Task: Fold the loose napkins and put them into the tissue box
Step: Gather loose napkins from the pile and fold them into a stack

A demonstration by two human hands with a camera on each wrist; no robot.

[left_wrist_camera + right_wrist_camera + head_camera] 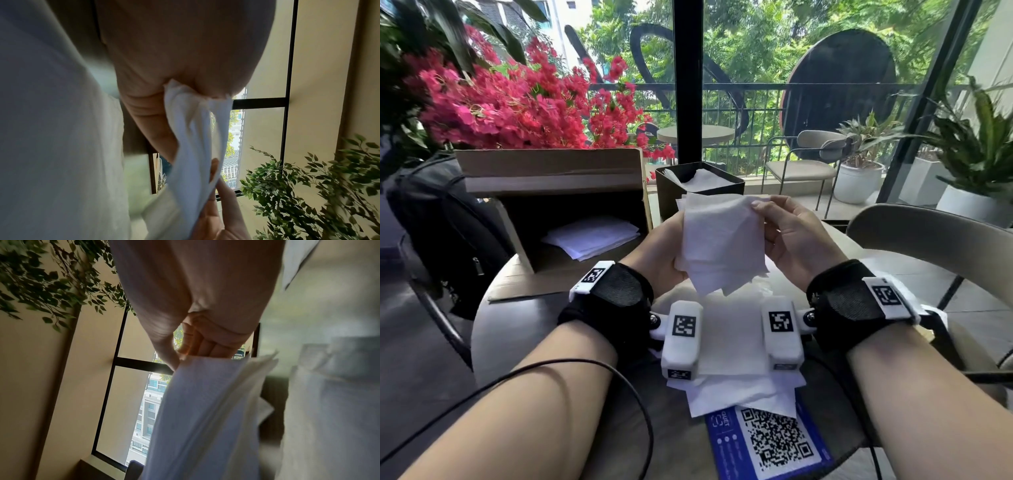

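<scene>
Both hands hold a white napkin [722,240] up above the round table. My left hand [664,250] grips its left edge, and my right hand [787,233] pinches its upper right corner. The left wrist view shows the napkin [193,138] bunched against my left palm, and in the right wrist view the napkin [205,410] hangs from my curled right fingers [205,347]. Behind the napkin stands the dark square tissue box [671,192], with white napkins [705,180] inside. Several loose napkins [736,346] lie on the table under my wrists.
An open cardboard box [551,192] with white sheets [592,236] inside lies on its side at the left. A blue QR-code card [774,442] sits at the table's near edge. A black backpack [438,222] is at the far left, and a chair back [928,233] at the right.
</scene>
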